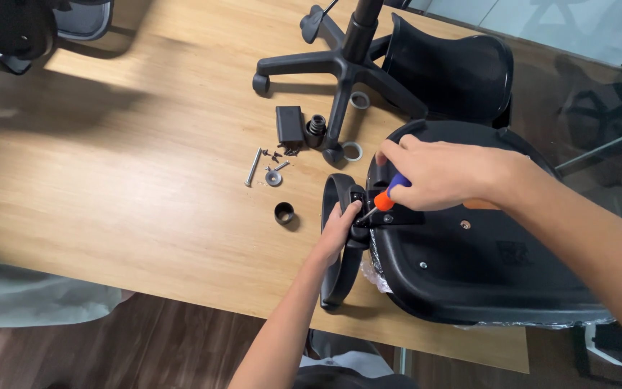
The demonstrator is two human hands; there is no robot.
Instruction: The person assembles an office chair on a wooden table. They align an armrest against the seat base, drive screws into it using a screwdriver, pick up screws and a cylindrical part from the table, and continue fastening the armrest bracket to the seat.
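Note:
An upturned black chair seat (469, 266) lies on the wooden table (145, 187). Against its left side stands a black loop-shaped armrest (336, 248). My left hand (340, 230) grips the armrest near its bracket and presses it to the seat. My right hand (440, 173) holds a screwdriver (381, 199) with an orange and blue handle. Its tip points down-left into the bracket, just above my left thumb.
A black five-legged chair base (340, 68) with its post stands at the back, beside a black backrest shell (455, 68). Loose parts lie mid-table: a long bolt (253, 167), a washer (273, 177), small screws, a black block (289, 124), a black ring (284, 212).

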